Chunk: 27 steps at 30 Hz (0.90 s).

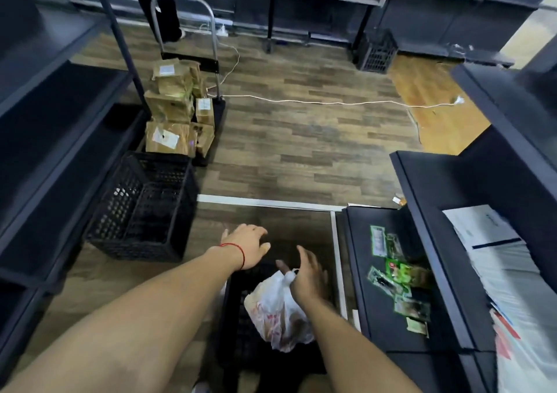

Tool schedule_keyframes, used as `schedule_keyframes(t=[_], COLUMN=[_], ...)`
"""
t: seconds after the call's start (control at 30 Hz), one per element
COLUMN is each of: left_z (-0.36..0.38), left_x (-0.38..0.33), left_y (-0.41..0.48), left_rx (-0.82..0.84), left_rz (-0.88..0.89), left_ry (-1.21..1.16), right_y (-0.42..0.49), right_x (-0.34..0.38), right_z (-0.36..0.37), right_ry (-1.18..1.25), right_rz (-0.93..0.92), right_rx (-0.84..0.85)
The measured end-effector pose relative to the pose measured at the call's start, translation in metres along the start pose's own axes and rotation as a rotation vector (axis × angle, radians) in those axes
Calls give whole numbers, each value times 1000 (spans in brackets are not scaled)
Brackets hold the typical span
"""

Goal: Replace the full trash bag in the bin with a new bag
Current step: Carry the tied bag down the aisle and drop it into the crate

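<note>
— Nearest the lens are the two bare forearms, reaching down and forward. What does the right hand (309,275) have?

— It grips the gathered, knotted neck of the full trash bag (278,314); its fingers (319,272) are curled around that twist of plastic. The bag sits in the black bin (241,332) on the floor, just beside the dark shelf (376,302) strewn with green packets (394,275).

— How will the bag behave?

— Thin, soft film, bulging and probably only moderately heavy. It looks liable to tear, so the knot is the sensible hold.

— And the left hand (248,246)?

— It hovers palm down beyond the bin's far rim, wrist level, fingers spread and holding nothing. A red string circles the wrist.
</note>
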<state>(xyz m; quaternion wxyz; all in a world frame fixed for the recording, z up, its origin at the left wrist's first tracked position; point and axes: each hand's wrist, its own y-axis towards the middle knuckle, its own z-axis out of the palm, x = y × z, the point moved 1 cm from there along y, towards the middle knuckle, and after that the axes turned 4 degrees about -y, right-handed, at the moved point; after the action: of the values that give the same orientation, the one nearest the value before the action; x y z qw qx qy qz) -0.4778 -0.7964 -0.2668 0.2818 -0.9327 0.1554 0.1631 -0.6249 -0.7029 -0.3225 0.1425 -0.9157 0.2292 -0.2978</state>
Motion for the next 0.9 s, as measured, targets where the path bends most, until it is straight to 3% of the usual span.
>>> schedule_keyframes(t=[0.47,0.6,0.9], left_z=[121,132,164], left_x=[110,127,132], left_y=[131,144,156], left_rx=[0,7,66], left_rz=[9,-2,8], left_ry=[146,142,113], right_y=[105,116,135], right_x=[-80,-86,-73], right_z=[186,206,209], right_ry=[-212,-216,-165], right_rz=[-4,33,31], right_rx=[159,270,220])
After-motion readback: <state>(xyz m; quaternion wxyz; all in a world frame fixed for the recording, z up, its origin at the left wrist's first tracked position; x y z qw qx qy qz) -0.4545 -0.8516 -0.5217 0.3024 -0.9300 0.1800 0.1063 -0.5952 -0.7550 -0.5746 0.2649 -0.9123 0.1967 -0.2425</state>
